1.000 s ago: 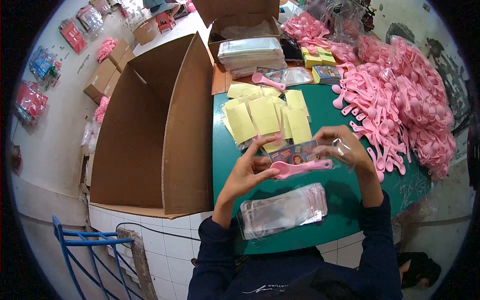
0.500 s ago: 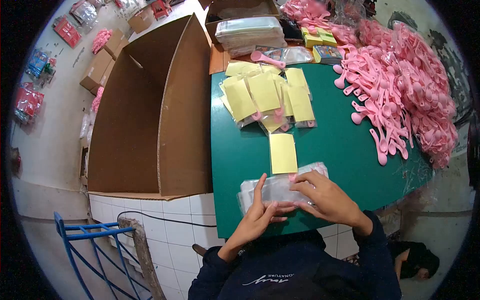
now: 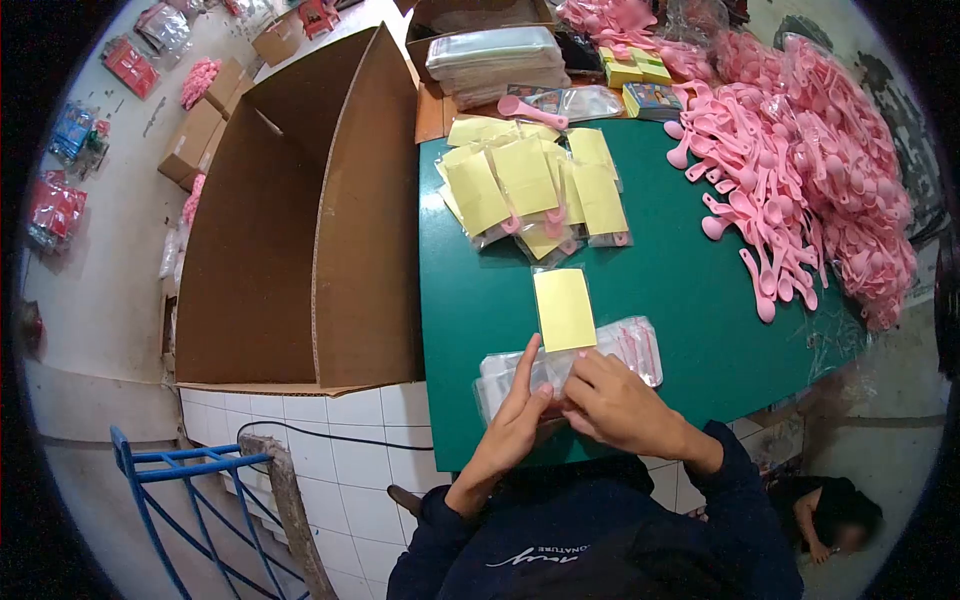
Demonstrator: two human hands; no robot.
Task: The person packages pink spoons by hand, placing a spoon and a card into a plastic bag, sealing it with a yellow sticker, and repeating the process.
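A clear plastic bag holding a yellow card [image 3: 565,310] lies over a stack of clear bags [image 3: 500,375] at the green table's near edge. At the bag's lower end, my right hand [image 3: 615,403] is closed, thumb and fingers pinching the plastic. My left hand [image 3: 513,430] meets it from the left, its index finger stretched along the bag's side and its thumb against the lower end. The remaining left fingers are partly hidden. Farther up the table is a pile of bagged yellow cards [image 3: 526,180], with pink spoon ends showing in several bags.
Loose pink spoons [image 3: 765,200] heap along the right side, beside bulging bags of spoons [image 3: 850,190]. A tall open cardboard box [image 3: 365,220] stands left of the table [image 3: 680,270]. Stacked clear bags [image 3: 495,60] sit at the back. Another person [image 3: 835,515] is low at the right.
My right hand has moved left and down, its fingers closing at the bag's lower end near my left thumb. More of the bag stack's right end now shows.
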